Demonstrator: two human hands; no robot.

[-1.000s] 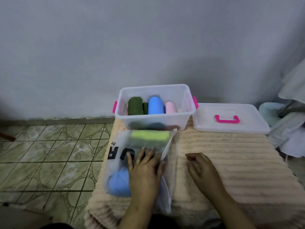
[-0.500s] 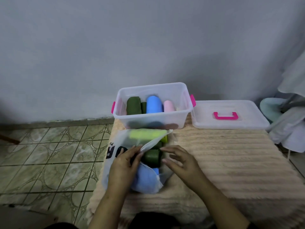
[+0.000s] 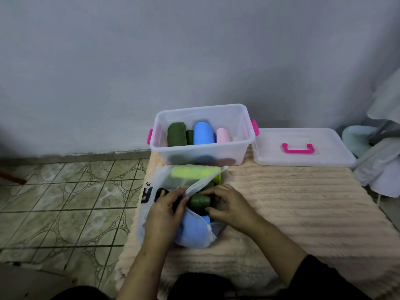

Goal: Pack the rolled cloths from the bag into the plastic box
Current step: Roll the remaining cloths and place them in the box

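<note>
The dark green roll (image 3: 198, 202) sits at the bag (image 3: 164, 180) mouth, gripped by the right hand (image 3: 230, 205); the left hand (image 3: 166, 207) pinches the bag's edge; the plastic box (image 3: 203, 152) already holds apparently four rolls; a lime roll (image 3: 194, 171) and a blue roll (image 3: 192, 230) remain bagged; the lid (image 3: 303, 148) lies beside the box on ribbed peach fabric (image 3: 303, 213); tiled floor (image 3: 65, 202), grey wall (image 3: 194, 50).

Both forearms reached forward from the lower edge, converging at centre. Left hand (image 3: 166, 210) lay palm down, fingers curled, thumb and fingertips pinching a thin edge. Right hand (image 3: 227, 204) was curled, thumb below and fingers above, gripping a roll between them. Right arm wore a dark sleeve near the elbow; left forearm bare.
</note>
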